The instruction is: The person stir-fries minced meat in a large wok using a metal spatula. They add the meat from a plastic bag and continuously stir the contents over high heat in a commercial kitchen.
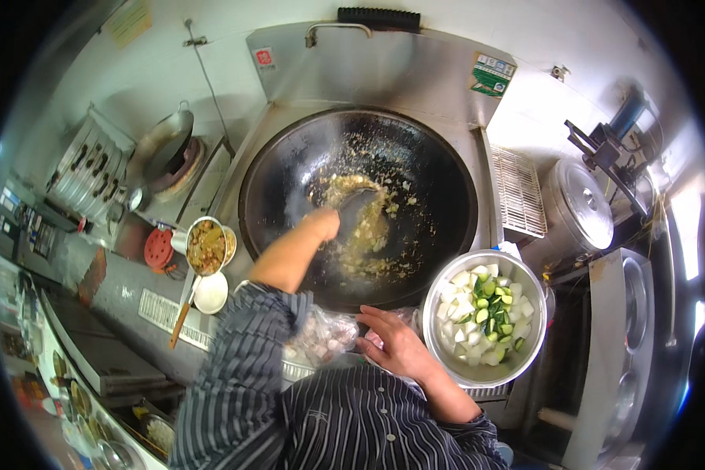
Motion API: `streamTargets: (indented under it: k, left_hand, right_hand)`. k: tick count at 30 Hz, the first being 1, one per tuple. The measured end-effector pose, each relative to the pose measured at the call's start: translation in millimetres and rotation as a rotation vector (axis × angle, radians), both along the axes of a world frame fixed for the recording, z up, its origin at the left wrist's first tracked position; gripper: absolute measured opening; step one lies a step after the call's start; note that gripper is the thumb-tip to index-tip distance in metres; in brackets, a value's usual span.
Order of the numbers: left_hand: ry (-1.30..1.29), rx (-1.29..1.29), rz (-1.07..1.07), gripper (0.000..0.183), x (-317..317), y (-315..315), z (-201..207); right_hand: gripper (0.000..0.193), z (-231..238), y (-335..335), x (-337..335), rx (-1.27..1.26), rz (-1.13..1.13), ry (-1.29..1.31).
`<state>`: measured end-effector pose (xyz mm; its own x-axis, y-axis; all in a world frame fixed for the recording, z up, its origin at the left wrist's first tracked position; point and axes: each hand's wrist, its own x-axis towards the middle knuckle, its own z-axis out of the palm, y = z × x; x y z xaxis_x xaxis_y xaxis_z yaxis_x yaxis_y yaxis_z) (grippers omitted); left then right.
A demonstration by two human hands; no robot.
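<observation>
A large black wok [446, 196] sits in the steel stove, with chopped pale bits and oily liquid [368, 227] frying in it. My left hand [323, 223] reaches over the wok, closed around the handle of a metal wok spatula [356, 197]. The spatula's head lies among the food, partly blurred. At the wok's near edge, my right hand [399, 345] is open, its fingers stretched toward a clear plastic bag [325, 333] of pale lumps. Whether its fingertips touch the bag, I cannot tell. Right beside it stands a steel bowl [444, 364] of white chunks and green-skinned slices.
On the left are a strainer of brown fried bits [205, 247], a white bowl [211, 293] and a red perforated disc [157, 248]. A wire rack [517, 192] and lidded pot [580, 205] stand right. A faucet [338, 28] overhangs the wok's back.
</observation>
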<state>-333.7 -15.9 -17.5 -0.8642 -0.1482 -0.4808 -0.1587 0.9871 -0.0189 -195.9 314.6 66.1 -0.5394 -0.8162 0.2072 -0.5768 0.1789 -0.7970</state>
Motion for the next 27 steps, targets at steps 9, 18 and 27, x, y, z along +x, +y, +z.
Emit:
streamTargets:
  k: [9,18,27]
  left_hand:
    - [-0.346,0.089,-0.085,0.018,45,-6,71]
    - [0.028,0.215,-0.105,0.045,33,39,35]
    - [-0.316,-0.312,-0.294,0.030,-15,-39,76]
  right_hand:
    - [0.027,-8,85,11,0.259,-0.408,-0.287]
    - [0.031,-18,79,25,0.139,-0.188,-0.166]
    - [0.026,-28,100,34,0.196,-0.368,-0.320]
